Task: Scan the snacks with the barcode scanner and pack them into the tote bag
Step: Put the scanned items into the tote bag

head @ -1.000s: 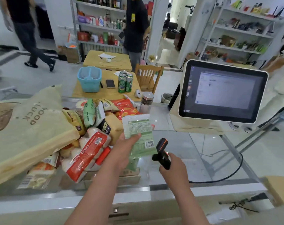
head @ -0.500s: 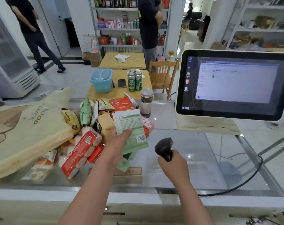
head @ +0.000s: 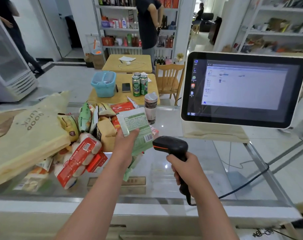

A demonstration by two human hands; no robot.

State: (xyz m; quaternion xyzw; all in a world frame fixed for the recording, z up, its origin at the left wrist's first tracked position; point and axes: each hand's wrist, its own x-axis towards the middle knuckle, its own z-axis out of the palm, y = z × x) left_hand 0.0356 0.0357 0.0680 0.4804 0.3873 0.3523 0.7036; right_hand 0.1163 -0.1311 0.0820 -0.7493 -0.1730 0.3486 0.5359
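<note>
Both hands grip: left hand [head: 125, 144] the green packet [head: 138, 129] (barcode up), right hand [head: 185, 168] the scanner [head: 170, 146].

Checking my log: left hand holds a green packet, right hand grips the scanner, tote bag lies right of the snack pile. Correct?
One slip: the head view shows the tote bag left of the snack pile. The left hand does hold the green packet, the right hand the scanner.
</note>
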